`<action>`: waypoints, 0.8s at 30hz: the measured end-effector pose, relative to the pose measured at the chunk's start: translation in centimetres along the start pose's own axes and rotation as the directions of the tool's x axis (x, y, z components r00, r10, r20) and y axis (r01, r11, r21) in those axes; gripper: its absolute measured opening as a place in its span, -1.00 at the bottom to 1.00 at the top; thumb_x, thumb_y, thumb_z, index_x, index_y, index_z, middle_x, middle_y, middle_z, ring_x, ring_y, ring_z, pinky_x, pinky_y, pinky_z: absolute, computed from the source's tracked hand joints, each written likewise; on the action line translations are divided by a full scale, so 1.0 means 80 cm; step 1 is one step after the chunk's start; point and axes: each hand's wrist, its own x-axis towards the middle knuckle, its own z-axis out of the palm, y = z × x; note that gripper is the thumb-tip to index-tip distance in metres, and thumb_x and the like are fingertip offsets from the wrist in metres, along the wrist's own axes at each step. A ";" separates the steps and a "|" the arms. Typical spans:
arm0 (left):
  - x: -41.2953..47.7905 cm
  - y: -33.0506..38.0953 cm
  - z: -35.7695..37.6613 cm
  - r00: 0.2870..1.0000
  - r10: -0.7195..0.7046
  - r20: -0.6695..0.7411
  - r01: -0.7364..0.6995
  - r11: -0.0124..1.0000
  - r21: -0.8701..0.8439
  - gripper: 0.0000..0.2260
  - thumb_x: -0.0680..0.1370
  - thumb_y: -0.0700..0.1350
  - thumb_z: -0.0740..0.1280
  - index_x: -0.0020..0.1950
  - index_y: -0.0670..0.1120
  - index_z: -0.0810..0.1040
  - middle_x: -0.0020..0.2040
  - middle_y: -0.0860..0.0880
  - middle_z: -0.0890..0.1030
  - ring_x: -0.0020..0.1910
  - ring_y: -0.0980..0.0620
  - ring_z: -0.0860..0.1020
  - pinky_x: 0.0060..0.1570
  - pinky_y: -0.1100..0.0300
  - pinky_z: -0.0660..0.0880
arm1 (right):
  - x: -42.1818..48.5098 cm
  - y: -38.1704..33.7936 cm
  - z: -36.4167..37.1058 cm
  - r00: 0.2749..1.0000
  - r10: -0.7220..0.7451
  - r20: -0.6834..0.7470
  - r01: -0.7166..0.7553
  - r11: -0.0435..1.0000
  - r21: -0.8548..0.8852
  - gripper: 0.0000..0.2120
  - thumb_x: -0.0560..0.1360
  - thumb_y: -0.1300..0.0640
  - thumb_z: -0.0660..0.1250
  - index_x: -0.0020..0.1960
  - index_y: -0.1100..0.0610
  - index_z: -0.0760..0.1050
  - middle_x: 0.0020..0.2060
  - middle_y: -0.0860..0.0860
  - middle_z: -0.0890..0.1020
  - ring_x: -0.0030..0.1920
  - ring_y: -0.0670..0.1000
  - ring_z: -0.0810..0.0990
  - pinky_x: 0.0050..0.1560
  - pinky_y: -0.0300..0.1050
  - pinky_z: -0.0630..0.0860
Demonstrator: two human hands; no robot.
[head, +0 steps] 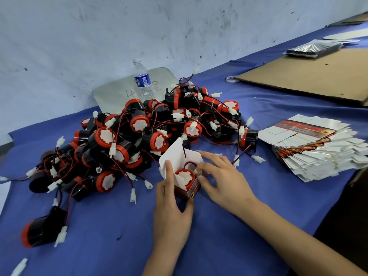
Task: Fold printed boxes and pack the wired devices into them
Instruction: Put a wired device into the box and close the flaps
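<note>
A small red printed box (190,191) stands open on the blue cloth, its white lid flaps (175,154) raised. Inside it sits a red-and-black wired device (184,176) with a white face. My left hand (171,212) grips the box from the near left side, thumb on one corner and fingers up along the flap. My right hand (221,178) reaches in from the right, its fingertips at the box's opening, pinching the device's wire and connector. A big pile of the same wired devices (139,132) lies just behind the box.
A fanned stack of flat printed boxes (314,150) lies at the right near the table edge. A water bottle (142,78) stands by the wall behind the pile. A brown cardboard sheet (310,76) and a dark packet (314,48) lie far right. One loose device (42,230) sits near left.
</note>
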 end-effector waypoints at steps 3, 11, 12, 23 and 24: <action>0.001 0.000 -0.001 1.000 -0.007 0.004 0.007 1.000 0.004 -0.02 0.48 -0.14 0.43 0.43 0.47 -0.27 0.10 0.25 0.32 0.05 0.55 0.32 -0.20 0.56 0.38 | 0.001 0.008 -0.001 1.000 -0.019 -0.005 0.020 0.988 0.156 -0.83 0.54 0.24 0.29 0.07 0.09 0.59 0.30 -0.07 0.46 0.30 -0.02 0.39 0.07 0.01 0.53; 0.000 -0.002 -0.001 0.999 0.025 0.025 -0.025 0.999 -0.026 -0.03 0.48 -0.14 0.44 0.44 0.47 -0.24 0.14 0.27 0.34 0.10 0.53 0.32 -0.13 0.53 0.39 | -0.003 -0.003 -0.007 0.969 -0.199 -0.148 0.226 0.954 0.196 -0.88 0.59 0.23 0.21 -0.03 0.22 0.52 -0.05 -0.01 0.53 -0.10 -0.07 0.49 -0.11 -0.20 0.48; 0.000 -0.001 -0.001 0.999 0.039 0.035 -0.038 0.999 -0.026 -0.03 0.48 -0.14 0.44 0.44 0.47 -0.24 0.16 0.30 0.33 0.10 0.54 0.31 -0.13 0.48 0.41 | -0.004 -0.004 -0.007 0.970 -0.182 -0.158 0.216 0.948 0.235 -0.87 0.60 0.23 0.19 -0.02 0.21 0.51 -0.09 -0.07 0.53 -0.13 -0.13 0.47 -0.13 -0.28 0.45; -0.001 0.015 -0.005 0.995 0.040 0.091 -0.042 0.999 0.029 -0.01 0.46 -0.13 0.43 0.44 0.45 -0.29 0.13 0.45 0.23 0.05 0.55 0.30 -0.10 0.16 0.52 | 0.016 -0.015 -0.007 0.922 -0.208 -0.326 0.114 0.952 -0.285 -0.88 0.38 0.24 0.53 -0.22 0.10 0.60 -0.39 -0.03 0.59 -0.38 0.06 0.52 -0.54 -0.21 0.27; -0.001 0.016 -0.006 0.995 0.040 0.093 -0.044 0.999 0.032 -0.01 0.46 -0.13 0.43 0.43 0.45 -0.30 0.15 0.47 0.21 0.05 0.55 0.30 -0.12 0.18 0.51 | 0.019 -0.018 -0.007 0.913 -0.232 -0.336 0.124 0.942 -0.312 -0.87 0.36 0.24 0.54 -0.25 0.10 0.60 -0.33 -0.02 0.60 -0.34 0.07 0.50 -0.52 -0.22 0.22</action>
